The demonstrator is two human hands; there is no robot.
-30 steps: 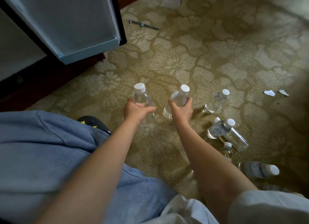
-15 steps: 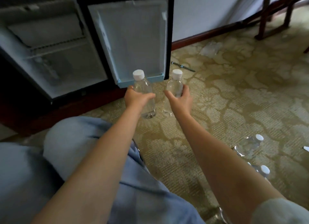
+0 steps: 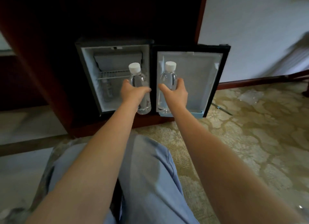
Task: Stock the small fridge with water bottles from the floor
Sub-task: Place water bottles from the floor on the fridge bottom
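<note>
Two clear water bottles with white caps are up in front of you, one in each hand, both held upright. Your left hand (image 3: pixel 132 94) is wrapped around the middle of the left bottle (image 3: pixel 139 85), which hangs before the open fridge (image 3: pixel 88 73) at the right edge of its cavity. Your right hand (image 3: pixel 174 94) clasps the right bottle (image 3: pixel 168 79) from its right side, thumb on the left, in front of the inner face of the fridge door (image 3: pixel 197 79), with the bottle's base low, near the pale blue door shelf (image 3: pixel 198 114).

Inside the fridge, a wire rack (image 3: pixel 112 74) crosses the compartment below a small grey freezer box (image 3: pixel 115 61). Under the rack a blurred shape that may be another bottle stands against the back wall; you cannot tell for sure. The fridge sits in a dark wooden cabinet (image 3: pixel 50 73), its door swung fully open to the right against a white wall (image 3: pixel 250 31).

Your knees in light blue trousers (image 3: pixel 147 165) fill the lower frame, over a patterned tan carpet (image 3: pixel 242 140). A thin dark rod (image 3: pixel 221 109) lies on the carpet beside the door's lower corner.
</note>
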